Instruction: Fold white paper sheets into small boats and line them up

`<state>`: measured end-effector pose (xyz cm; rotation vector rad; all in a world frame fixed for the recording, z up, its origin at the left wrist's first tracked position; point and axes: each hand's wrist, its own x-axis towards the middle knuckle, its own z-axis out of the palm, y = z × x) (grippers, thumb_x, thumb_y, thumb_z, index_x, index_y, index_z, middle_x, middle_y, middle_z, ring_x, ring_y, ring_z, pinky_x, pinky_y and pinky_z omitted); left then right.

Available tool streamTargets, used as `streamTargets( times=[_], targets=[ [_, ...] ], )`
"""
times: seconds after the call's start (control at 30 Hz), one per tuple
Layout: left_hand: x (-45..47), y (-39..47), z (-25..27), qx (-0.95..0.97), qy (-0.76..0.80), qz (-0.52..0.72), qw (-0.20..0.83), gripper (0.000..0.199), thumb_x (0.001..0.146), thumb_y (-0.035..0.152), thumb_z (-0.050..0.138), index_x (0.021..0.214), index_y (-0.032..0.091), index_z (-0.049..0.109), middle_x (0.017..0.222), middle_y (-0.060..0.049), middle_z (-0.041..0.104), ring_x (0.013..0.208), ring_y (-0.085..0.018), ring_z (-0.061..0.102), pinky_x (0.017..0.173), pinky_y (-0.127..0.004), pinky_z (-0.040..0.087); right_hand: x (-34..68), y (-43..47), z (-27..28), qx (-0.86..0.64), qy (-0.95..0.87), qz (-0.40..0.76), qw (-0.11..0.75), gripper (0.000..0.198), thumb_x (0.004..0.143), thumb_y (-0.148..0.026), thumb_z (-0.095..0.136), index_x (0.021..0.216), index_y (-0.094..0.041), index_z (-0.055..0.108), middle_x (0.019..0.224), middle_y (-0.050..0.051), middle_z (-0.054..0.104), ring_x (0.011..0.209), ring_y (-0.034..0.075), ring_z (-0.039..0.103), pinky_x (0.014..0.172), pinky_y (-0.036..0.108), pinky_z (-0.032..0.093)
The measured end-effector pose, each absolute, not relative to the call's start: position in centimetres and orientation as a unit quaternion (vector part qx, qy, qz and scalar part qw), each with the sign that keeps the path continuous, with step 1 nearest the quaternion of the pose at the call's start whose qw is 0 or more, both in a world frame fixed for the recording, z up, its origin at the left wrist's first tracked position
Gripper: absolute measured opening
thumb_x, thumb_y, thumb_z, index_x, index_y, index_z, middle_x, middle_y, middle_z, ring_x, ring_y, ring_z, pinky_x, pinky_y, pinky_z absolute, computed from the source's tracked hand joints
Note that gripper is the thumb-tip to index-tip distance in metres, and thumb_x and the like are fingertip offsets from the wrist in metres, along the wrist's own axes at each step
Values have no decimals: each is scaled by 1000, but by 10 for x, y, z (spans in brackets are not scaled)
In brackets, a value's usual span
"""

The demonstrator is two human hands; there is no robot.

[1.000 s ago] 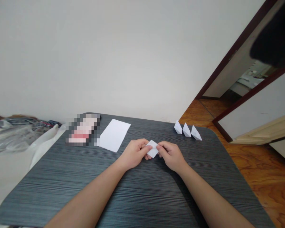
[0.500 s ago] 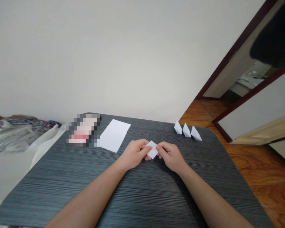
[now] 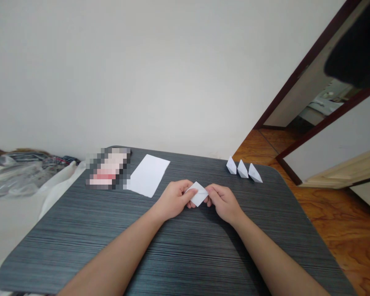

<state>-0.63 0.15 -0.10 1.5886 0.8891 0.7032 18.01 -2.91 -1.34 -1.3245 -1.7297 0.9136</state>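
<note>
A small folded square of white paper [image 3: 198, 197] is held up between my two hands, one corner toward the far side. My left hand [image 3: 174, 200] pinches it from the left, thumb lying on the upper face and fingers beneath. At its right corner the thumb and fingertips of my right hand [image 3: 224, 202] are closed on the paper's edge. Some fingertips are hidden behind the paper. Beyond my right hand, three folded paper boats [image 3: 242, 169] stand in a row. Left of my hands lies a stack or sheet of white paper [image 3: 149, 176].
The dark wood-grain table [image 3: 172, 255] stands against a pale wall [image 3: 160, 78]. A blurred-out, pixelated object [image 3: 108, 168] lies at the table's far left. Plastic-covered items [image 3: 24, 176] are heaped beyond the left edge. To the right are a wooden floor [image 3: 351, 230] and a doorway.
My right thumb and fingertips have slid slightly right, out toward the corner of the folded paper, so more of its upper face shows. My left hand has barely moved.
</note>
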Motion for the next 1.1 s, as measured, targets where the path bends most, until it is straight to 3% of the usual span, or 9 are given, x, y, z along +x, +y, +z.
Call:
streamTargets(
  times=[0.13,0.57,1.1],
  targets=[
    [-6,2,-3,673,367,301,567,24,86,35,46,79,14,56,61,-1,60,53,-11,55,52,-22,43,183,-28,-17,-529,-640,384,405,33,93,-31,36,73,-16,58,58,-1,57,49,11,52,49,22,39],
    [-6,2,-3,670,375,292,570,26,86,37,46,79,14,57,61,-1,61,54,-12,56,52,-22,43,180,-29,-13,-549,-669,343,365,33,91,-29,42,63,-18,54,50,-3,53,45,10,51,50,22,39],
    [-6,1,-2,686,367,286,559,27,86,36,45,81,14,59,61,-2,61,53,-11,56,51,-22,44,178,-30,-12,-518,-675,390,351,24,87,-31,49,68,-17,54,54,-3,54,48,10,49,48,20,37]
  ],
)
